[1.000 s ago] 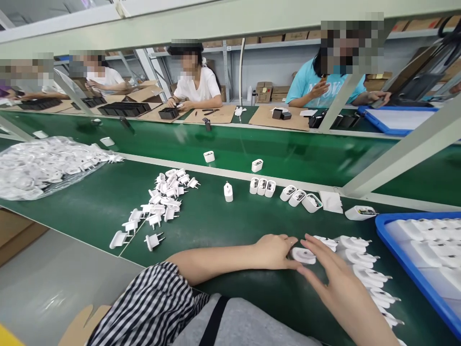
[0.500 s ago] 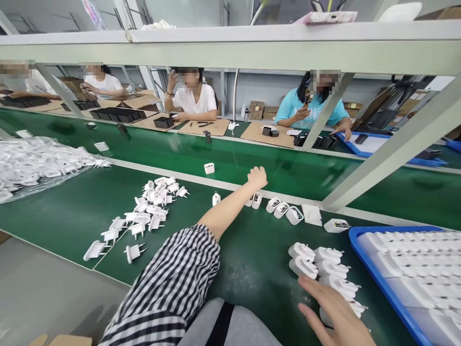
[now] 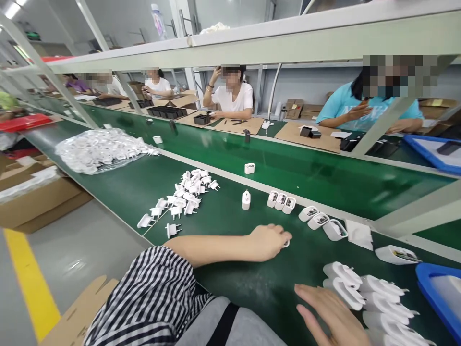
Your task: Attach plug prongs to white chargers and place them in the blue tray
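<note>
We start with the containers. At 4 o'clock from our left hand (image 3: 268,241), a blue tray (image 3: 434,288) with a raised rim juts in from the edge. Only a corner shows, holding pale white shapes we cannot tell apart. Far out at 10 o'clock a clear plastic bag (image 3: 101,150), crinkled and glossy, lies on the counter (image 3: 216,226), stuffed with small white plug parts. At 9 o'clock, off the counter, stands a brown cardboard box (image 3: 39,197); we cannot see into it. Across the shiny green conveyor belt (image 3: 306,168), toward 11 o'clock, black compartment trays (image 3: 167,112) sit before other people.

Our left hand is curled tight around a small white plastic part (image 3: 286,243). Only a rounded edge of it peeps past the fingertips, low on the matte green counter. Our right hand (image 3: 331,315), at 5 o'clock from the left, lies flat with fingers apart and holds nothing. It is just beside a row of rounded white adapter bodies (image 3: 345,283), smooth, with short pins pointing to 3 o'clock.

From 1 to 2 o'clock lie six hollow white shells (image 3: 281,202), squarish with rounded corners, their open ends showing dark innards. At 11 o'clock one white adapter (image 3: 246,199) stands upright. Beyond it, a loose heap of two-pin plug inserts (image 3: 187,192) is scattered over the counter.
</note>
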A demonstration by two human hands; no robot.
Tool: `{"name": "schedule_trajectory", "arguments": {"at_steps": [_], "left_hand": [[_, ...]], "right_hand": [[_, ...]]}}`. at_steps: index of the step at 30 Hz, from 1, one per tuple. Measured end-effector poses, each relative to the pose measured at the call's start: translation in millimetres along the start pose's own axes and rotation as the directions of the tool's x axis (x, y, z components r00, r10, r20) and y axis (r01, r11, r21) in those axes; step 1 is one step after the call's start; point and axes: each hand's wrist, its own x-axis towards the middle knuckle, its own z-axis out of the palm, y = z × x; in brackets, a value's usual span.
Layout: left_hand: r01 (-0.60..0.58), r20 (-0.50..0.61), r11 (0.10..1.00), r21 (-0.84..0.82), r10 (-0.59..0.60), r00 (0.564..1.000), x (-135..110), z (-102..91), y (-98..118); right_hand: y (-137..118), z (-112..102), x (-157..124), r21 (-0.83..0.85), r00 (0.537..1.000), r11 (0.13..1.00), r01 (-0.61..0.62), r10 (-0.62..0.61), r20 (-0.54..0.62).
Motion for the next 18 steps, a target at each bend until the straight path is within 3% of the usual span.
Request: {"name": "schedule_trajectory", "arguments": {"at_steps": [3,5,6,7,9,10,11,12,13,18], "left_hand": [[0.089,0.025,0.996,-0.028,-0.088,0.996,-31.6,13.7,-7.7],[0.192,-0.049,0.98,-0.051,-0.194,0.98,-48.2,4.1,-22.9],[0.299,-0.101,0.954,-0.041,-0.301,0.948,-57.4,-4.5,-34.0],[0.448,-0.155,0.894,-0.019,-0.445,0.882,-67.6,-13.6,-47.4],[0.763,-0.226,0.644,0.054,-0.737,0.637,-89.3,-27.4,-78.2],[0.865,-0.214,0.495,0.087,-0.838,0.501,-99.5,-30.1,-93.8],[0.912,-0.181,0.397,0.107,-0.894,0.41,-108.3,-29.7,-108.2],[0.932,-0.161,0.343,0.117,-0.919,0.359,-115.0,-26.8,-120.6],[0.938,-0.156,0.326,0.118,-0.927,0.342,-119.5,-22.2,-130.5],[0.914,-0.306,0.392,0.107,-0.861,0.405,-114.1,-5.9,-146.8]], "right_hand": [[-8.6,10.6,13.6,0.04,0.995,0.995,0.094,-0.094,-0.025],[-11.8,15.5,17.8,0.053,0.992,0.991,0.127,-0.126,-0.019],[-12.4,17.2,18.4,0.055,0.991,0.99,0.13,-0.129,-0.016],[-12.5,18.3,18.3,0.056,0.992,0.99,0.127,-0.126,-0.014],[-11.4,19.9,17.3,0.059,0.994,0.993,0.106,-0.106,-0.007],[-10.5,20.6,17.0,0.059,0.996,0.994,0.095,-0.095,-0.002],[-9.7,21.5,17.0,0.058,0.996,0.995,0.086,-0.087,0.005],[-9.1,22.6,17.4,0.056,0.996,0.995,0.082,-0.083,0.012],[-8.8,23.8,18.3,0.054,0.997,0.995,0.078,-0.079,0.02],[-10.2,30.4,23.5,0.044,0.997,0.999,0.008,-0.012,0.072]]}}
